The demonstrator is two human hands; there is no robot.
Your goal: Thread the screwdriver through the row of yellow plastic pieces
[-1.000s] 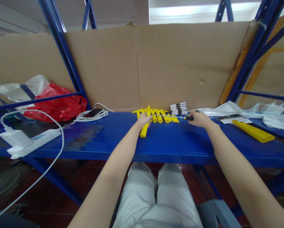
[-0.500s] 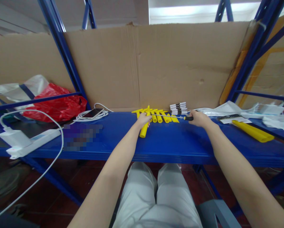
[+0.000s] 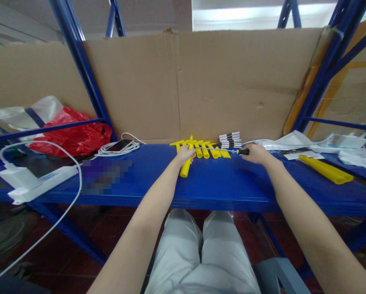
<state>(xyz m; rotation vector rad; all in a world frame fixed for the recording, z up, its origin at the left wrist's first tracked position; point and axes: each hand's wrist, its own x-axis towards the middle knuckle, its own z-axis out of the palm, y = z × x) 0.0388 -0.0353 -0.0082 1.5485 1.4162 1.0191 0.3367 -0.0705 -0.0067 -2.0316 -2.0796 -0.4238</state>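
My left hand [image 3: 185, 154] is closed around a yellow tube-like piece [image 3: 186, 167], whose round lower end points toward me. In my right hand [image 3: 255, 154] is a screwdriver [image 3: 243, 152] with a black and yellow handle. Its thin metal shaft runs left, level with the shelf, and its tip reaches the yellow piece at my left fingers. Behind my left hand and to its right lie several yellow pieces [image 3: 205, 152] in a row. A stack of white and black small items [image 3: 230, 140] stands between the row and my right hand.
On the blue shelf [image 3: 158, 179], a phone [image 3: 121, 145] lies on a coiled white cable at the left, near a red bag [image 3: 74, 130] and a white power strip [image 3: 50, 181]. Yellow tubes [image 3: 326, 169] and white packaging [image 3: 293, 141] lie right. Cardboard [image 3: 213, 81] stands behind.
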